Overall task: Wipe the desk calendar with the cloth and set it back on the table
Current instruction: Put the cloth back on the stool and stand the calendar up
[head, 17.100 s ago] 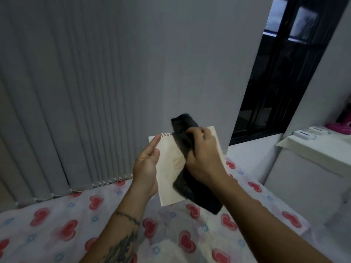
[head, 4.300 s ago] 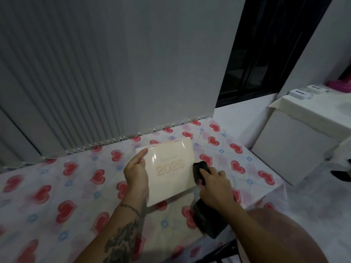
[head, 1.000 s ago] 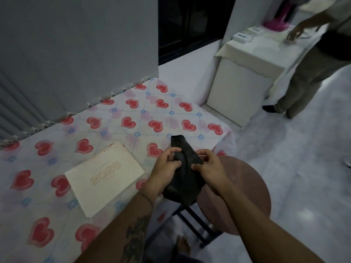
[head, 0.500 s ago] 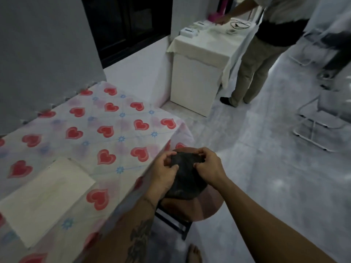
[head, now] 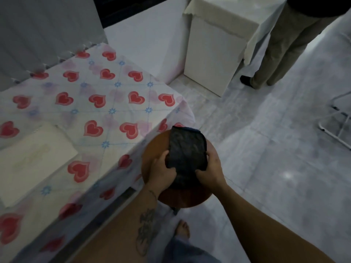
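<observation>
The cream desk calendar [head: 32, 162] lies flat on the heart-patterned tablecloth [head: 106, 103] at the left, with no hand on it. A folded black cloth [head: 187, 150] rests spread on a round brown stool [head: 182, 198] beside the table's corner. My left hand [head: 161, 172] grips the cloth's near left edge. My right hand [head: 209, 168] holds its near right edge. Both hands are well to the right of the calendar.
A white cloth-covered cabinet [head: 214, 57] stands at the back right with a person's legs [head: 275, 54] next to it. A metal chair frame [head: 340, 120] is at the far right. My bare foot [head: 183, 229] is under the stool. Grey blinds [head: 43, 29] hang behind the table.
The calendar has been laid down on the table. Both hands carried the black cloth right and lowered it flat onto the stool; the view swung right and down.
</observation>
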The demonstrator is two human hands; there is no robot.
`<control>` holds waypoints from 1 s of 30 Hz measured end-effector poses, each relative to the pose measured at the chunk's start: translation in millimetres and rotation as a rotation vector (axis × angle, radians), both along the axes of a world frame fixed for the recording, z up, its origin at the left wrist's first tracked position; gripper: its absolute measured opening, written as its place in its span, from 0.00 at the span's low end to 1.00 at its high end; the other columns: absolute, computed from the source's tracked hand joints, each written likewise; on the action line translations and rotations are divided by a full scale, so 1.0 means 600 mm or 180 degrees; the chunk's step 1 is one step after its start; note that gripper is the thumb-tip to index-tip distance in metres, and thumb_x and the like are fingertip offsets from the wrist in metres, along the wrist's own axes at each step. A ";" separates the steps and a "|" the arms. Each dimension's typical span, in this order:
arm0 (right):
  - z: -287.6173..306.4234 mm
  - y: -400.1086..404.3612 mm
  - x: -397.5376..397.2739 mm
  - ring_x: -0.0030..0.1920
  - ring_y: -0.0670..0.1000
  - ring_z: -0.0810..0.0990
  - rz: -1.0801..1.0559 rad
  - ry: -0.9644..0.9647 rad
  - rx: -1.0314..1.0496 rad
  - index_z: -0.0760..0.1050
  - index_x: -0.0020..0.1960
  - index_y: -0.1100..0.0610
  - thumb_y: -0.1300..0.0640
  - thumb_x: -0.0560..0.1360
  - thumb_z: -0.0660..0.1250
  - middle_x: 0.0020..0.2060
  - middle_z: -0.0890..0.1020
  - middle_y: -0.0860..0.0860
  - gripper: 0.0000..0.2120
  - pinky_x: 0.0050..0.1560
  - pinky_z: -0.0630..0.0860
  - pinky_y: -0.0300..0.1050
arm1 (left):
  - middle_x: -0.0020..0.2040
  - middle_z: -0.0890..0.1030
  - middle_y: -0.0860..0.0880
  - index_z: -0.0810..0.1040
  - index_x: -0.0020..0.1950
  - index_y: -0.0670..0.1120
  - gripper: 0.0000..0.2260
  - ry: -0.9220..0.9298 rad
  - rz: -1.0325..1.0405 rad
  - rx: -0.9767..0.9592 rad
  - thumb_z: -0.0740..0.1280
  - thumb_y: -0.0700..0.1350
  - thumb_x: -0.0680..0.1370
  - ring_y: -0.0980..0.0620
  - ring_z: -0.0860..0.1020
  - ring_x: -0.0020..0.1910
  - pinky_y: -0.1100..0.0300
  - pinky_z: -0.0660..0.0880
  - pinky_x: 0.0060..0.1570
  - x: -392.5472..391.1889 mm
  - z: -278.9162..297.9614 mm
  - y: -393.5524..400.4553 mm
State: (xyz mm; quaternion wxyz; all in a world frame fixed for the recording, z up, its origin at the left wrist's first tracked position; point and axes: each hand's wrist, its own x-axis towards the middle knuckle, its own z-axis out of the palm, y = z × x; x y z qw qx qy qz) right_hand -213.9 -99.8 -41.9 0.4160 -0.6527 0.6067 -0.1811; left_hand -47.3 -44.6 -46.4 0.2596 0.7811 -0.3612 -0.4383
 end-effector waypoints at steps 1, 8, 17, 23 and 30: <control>-0.005 0.003 0.004 0.73 0.56 0.64 -0.0008 0.0202 0.0114 0.57 0.76 0.51 0.61 0.65 0.72 0.73 0.66 0.54 0.43 0.71 0.68 0.57 | 0.74 0.70 0.46 0.63 0.77 0.55 0.31 -0.0017 -0.0004 0.0030 0.66 0.45 0.74 0.42 0.69 0.71 0.43 0.69 0.70 -0.002 -0.002 0.002; -0.008 -0.002 0.008 0.68 0.57 0.70 -0.0364 -0.0233 0.0698 0.62 0.71 0.48 0.61 0.68 0.72 0.67 0.70 0.53 0.35 0.64 0.75 0.59 | 0.74 0.68 0.46 0.58 0.79 0.53 0.34 0.0300 0.0361 0.0319 0.68 0.45 0.75 0.46 0.72 0.64 0.54 0.72 0.58 -0.003 0.004 -0.013; 0.000 -0.010 0.013 0.65 0.57 0.72 -0.0035 0.0517 0.0391 0.64 0.70 0.48 0.60 0.68 0.67 0.66 0.71 0.53 0.31 0.62 0.76 0.58 | 0.70 0.72 0.45 0.66 0.73 0.53 0.25 0.0014 0.0366 0.0109 0.62 0.38 0.77 0.46 0.73 0.63 0.50 0.74 0.63 -0.009 0.004 0.012; -0.016 0.007 -0.003 0.62 0.55 0.71 0.0500 0.0946 0.0346 0.67 0.71 0.53 0.56 0.73 0.67 0.67 0.68 0.55 0.27 0.62 0.74 0.52 | 0.73 0.65 0.46 0.63 0.76 0.53 0.29 -0.1428 -0.0678 -0.0353 0.66 0.43 0.76 0.44 0.67 0.70 0.46 0.72 0.67 -0.011 0.009 0.041; -0.018 0.029 -0.016 0.67 0.59 0.69 0.1273 0.1478 0.0580 0.63 0.75 0.54 0.50 0.75 0.64 0.73 0.64 0.56 0.30 0.66 0.73 0.56 | 0.78 0.59 0.45 0.55 0.80 0.50 0.34 -0.1668 -0.1486 0.0362 0.64 0.46 0.75 0.40 0.62 0.73 0.47 0.67 0.69 0.005 0.003 0.061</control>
